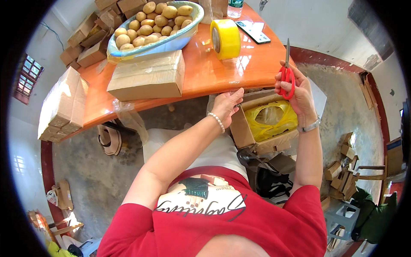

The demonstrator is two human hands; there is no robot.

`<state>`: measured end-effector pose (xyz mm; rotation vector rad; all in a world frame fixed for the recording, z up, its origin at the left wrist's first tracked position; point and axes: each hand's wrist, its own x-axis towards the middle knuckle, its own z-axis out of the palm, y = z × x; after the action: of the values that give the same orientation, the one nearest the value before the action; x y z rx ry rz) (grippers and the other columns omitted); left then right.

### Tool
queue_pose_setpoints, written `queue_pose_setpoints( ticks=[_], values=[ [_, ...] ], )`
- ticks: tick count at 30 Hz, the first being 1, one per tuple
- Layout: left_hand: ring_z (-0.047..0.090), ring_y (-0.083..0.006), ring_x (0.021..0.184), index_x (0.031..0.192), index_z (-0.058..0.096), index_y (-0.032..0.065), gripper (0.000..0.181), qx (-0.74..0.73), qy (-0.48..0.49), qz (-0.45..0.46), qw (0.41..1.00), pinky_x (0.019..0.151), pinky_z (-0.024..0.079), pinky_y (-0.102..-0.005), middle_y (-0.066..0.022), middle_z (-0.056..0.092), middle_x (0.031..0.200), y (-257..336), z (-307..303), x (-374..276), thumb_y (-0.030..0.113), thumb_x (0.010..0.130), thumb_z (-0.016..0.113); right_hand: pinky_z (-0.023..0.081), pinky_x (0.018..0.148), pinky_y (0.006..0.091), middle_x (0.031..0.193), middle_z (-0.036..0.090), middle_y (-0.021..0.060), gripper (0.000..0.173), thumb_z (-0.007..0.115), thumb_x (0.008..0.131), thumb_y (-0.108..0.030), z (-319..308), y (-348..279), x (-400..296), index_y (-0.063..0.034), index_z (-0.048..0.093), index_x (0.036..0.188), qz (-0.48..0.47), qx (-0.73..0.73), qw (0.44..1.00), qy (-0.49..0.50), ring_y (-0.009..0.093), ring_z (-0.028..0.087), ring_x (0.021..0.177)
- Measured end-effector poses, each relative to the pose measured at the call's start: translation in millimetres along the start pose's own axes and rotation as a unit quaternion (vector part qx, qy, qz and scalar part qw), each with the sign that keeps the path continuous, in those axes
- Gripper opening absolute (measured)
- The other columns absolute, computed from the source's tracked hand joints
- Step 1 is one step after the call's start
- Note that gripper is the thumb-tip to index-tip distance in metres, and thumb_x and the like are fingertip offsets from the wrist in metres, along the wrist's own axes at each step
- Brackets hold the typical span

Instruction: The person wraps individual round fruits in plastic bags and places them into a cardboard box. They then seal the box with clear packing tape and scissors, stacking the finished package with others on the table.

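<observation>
My right hand (298,90) holds a pair of scissors (287,74) by its red handles, blades together and pointing away from me, beside the table's right end. At the near edge of the orange table (205,80) is my left hand (226,106), its fingers curled; a small dark thing shows by them, and whether they grip it is unclear. A taped cardboard box (147,77) lies on the table left of that hand. Beyond the hands, a large roll of yellow packing tape (226,39) stands on its rim.
Potatoes fill a plastic-lined blue basin (154,49) at the back. A phone (253,32) and a water bottle (235,8) are at the back right. More taped boxes (64,106) stand left. Below the table edge, an open carton (242,125) holds a yellow plastic bag (269,128).
</observation>
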<state>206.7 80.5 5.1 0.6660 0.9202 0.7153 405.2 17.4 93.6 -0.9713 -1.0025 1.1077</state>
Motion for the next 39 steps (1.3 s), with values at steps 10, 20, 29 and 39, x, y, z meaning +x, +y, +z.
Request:
queue_pose_setpoints(
  ticks=[10, 20, 29, 39],
  values=[
    [0.06, -0.0125, 0.072, 0.086, 0.062, 0.0072, 0.013, -0.032, 0.012, -0.011, 0.999, 0.07, 0.048, -0.0266, -0.002, 0.063, 0.077, -8, -8, 2, 0.019, 0.085, 0.067, 0.045, 0.07, 0.0194, 0.086, 0.054, -0.0003, 0.057, 0.067, 0.078, -0.013, -26, -11, 10, 0.0008, 0.048, 0.13, 0.12, -0.234, 0.961, -0.08, 0.007, 0.052, 0.077],
    [0.059, -0.0134, 0.066, 0.077, 0.062, 0.0066, 0.008, -0.052, -0.056, 0.015, 0.997, 0.07, 0.048, -0.0266, -0.0023, 0.061, 0.07, -4, -10, 5, 0.011, 0.083, 0.065, 0.044, 0.072, 0.0199, 0.09, 0.056, -0.0021, 0.053, 0.07, 0.082, -0.019, -21, -6, 46, 0.002, 0.052, 0.127, 0.108, -0.358, 0.92, -0.119, 0.005, 0.051, 0.082],
    [0.06, -0.0152, 0.071, 0.075, 0.058, 0.0039, 0.01, -0.067, -0.193, 0.048, 0.978, 0.076, 0.048, -0.0303, -0.0056, 0.06, 0.069, 9, -19, -24, 0.007, 0.084, 0.061, 0.044, 0.074, 0.0196, 0.094, 0.058, -0.0021, 0.052, 0.071, 0.083, -0.019, -28, 17, 68, 0.0012, 0.052, 0.127, 0.082, -0.349, 0.924, -0.136, 0.005, 0.052, 0.083],
    [0.059, -0.014, 0.074, 0.077, 0.061, 0.0036, 0.011, 0.002, -0.224, 0.03, 0.974, 0.075, 0.047, -0.0287, -0.0046, 0.063, 0.079, 5, -21, -41, 0.012, 0.085, 0.062, 0.047, 0.086, 0.0241, 0.099, 0.061, 0.0019, 0.051, 0.07, 0.082, -0.017, -41, -19, 58, -0.0012, 0.052, 0.127, 0.199, -0.359, 0.893, -0.187, 0.01, 0.058, 0.093]
  ],
)
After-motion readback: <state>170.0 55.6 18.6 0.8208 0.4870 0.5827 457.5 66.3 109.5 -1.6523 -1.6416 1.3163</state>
